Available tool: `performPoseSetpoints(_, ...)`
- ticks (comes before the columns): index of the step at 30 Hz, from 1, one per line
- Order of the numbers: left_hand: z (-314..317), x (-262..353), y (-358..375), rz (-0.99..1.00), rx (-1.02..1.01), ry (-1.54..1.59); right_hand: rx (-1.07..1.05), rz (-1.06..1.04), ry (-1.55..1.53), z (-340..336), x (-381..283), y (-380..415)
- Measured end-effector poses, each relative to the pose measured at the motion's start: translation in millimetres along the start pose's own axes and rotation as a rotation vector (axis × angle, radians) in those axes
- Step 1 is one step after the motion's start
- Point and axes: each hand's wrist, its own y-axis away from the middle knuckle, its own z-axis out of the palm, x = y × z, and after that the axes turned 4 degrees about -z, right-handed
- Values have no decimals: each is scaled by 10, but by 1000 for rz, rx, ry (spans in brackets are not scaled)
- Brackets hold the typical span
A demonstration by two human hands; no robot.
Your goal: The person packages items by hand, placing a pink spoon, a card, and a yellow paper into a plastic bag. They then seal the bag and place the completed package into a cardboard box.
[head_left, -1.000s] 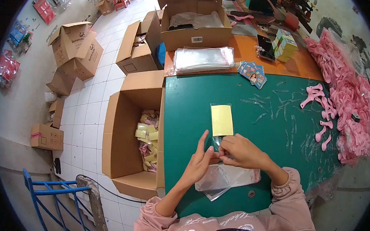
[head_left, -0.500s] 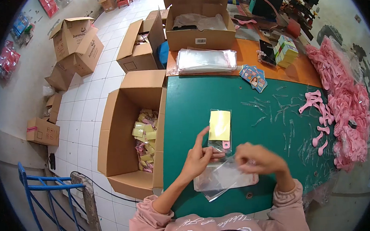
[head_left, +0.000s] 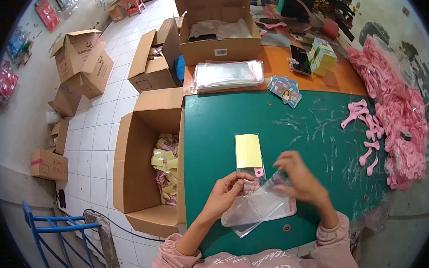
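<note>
My left hand (head_left: pixel 226 191) pinches the edge of a clear plastic bag (head_left: pixel 253 219) between thumb and fingers. A little blurred, my right hand (head_left: pixel 301 179) is at the right end of the same clear plastic, its fingers curled around it. Under both hands lies a stack of clear bags (head_left: pixel 273 210) on the green tabletop. Just beyond my left fingertips is a packed bag with a yellow card (head_left: pixel 248 150). The end of a pink spoon (head_left: pixel 259 172) shows below that card.
Loose pink spoons (head_left: pixel 366 129) and a long heap of bagged pink spoons (head_left: pixel 400 122) are at the right. Clear strips (head_left: pixel 330 146) litter the table. An open carton (head_left: pixel 128 173) with packed bags stands left. More bags (head_left: pixel 228 75) and picture cards (head_left: pixel 284 90) lie at the back.
My left index finger has gone from pointing out to a pinch on the plastic. My right hand has opened somewhat and lifted the plastic's right end. The view has shifted slightly.
</note>
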Motion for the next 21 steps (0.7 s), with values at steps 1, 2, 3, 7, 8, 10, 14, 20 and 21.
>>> performPoseSetpoints(1,35,28,29,3,1,40,20,-13,12,136,-54,-30)
performPoseSetpoints(2,56,49,59,9,5,80,39,-30,25,251,-89,-63)
performPoseSetpoints(3,60,55,92,-8,6,65,58,-49,38,325,-88,-74)
performPoseSetpoints(7,38,129,250,-25,-13,74,136,-147,-11,413,58,-32)
performPoseSetpoints(8,35,140,282,-22,-17,97,153,-135,-68,425,71,-18)
performPoseSetpoints(10,76,128,268,63,156,-290,161,-121,-145,443,73,-2)
performPoseSetpoints(14,77,61,189,315,232,-819,146,-107,-185,394,62,7)
performPoseSetpoints(20,118,32,146,323,336,-789,147,125,-437,397,65,35)
performPoseSetpoints(21,116,20,136,313,341,-787,150,187,-509,428,68,44)
